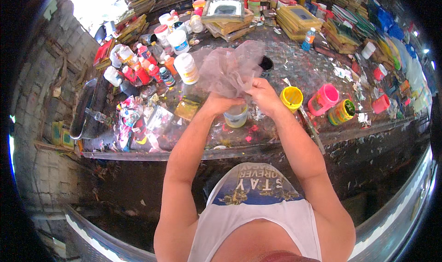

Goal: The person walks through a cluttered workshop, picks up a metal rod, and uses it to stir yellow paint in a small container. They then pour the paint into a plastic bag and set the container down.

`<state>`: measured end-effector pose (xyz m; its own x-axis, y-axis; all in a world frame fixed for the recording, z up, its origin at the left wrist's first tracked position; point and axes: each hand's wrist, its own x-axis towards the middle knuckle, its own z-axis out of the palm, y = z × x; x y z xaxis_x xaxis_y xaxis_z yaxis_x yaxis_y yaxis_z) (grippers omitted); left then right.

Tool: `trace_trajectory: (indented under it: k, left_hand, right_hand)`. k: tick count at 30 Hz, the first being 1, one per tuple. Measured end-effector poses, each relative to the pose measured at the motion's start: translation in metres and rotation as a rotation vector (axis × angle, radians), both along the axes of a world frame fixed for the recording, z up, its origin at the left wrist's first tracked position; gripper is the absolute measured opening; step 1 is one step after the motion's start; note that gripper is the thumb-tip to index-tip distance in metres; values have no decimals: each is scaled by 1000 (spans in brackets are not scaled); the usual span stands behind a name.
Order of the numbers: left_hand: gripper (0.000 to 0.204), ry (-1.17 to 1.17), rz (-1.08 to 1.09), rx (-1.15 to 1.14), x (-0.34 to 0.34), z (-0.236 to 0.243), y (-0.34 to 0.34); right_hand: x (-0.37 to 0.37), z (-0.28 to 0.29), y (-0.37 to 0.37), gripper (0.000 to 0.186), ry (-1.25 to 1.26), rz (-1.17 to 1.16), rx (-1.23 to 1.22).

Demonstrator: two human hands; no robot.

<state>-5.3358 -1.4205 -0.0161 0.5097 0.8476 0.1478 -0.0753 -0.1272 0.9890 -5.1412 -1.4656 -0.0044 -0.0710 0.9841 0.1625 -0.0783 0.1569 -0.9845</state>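
Over the middle of the paint-stained workbench, both my hands grip a bunched piece of sheer, pinkish-grey mesh cloth (230, 68). My left hand (224, 103) is closed on its lower left side. Slightly higher, my right hand (263, 95) is closed on the right side of the gathered cloth. Just below the hands stands a translucent tub (236, 117) with something pale in it; its upper part is partly covered by my left hand. Behind the cloth, to the right, a black container (265, 64) is partly hidden.
Right of my hands stand open tubs of yellow paint (292, 97), pink paint (324, 99) and dark green paint (341, 112), with a stick (312, 129) beside them. A white jar (186, 68) and several bottles crowd the left. Wooden frames (301, 22) are stacked at the back.
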Motion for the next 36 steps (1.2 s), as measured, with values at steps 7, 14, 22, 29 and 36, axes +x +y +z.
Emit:
trace_trajectory:
  k: [7,14,22,29,36]
  left_hand:
    - [57,-103,210,-86,16,-28,13]
    - [50,-208,234,-217,22,-35,10]
    - [50,-345,322,-257,23,30,0]
    - [49,-369,213,-221,22,84,-1]
    - [48,-340,247,-168,36,112,-3]
  right_hand:
    - [3,-87,-58,72,-90,-479,179]
    - [-36,-107,-45,126,-241,-240,281]
    - [-52,-118,-41,119,-305,-233,189]
    - [-39,-116,-30,134,-127,-170,142]
    - [-31,-121,-27,144,-147,-140,132]
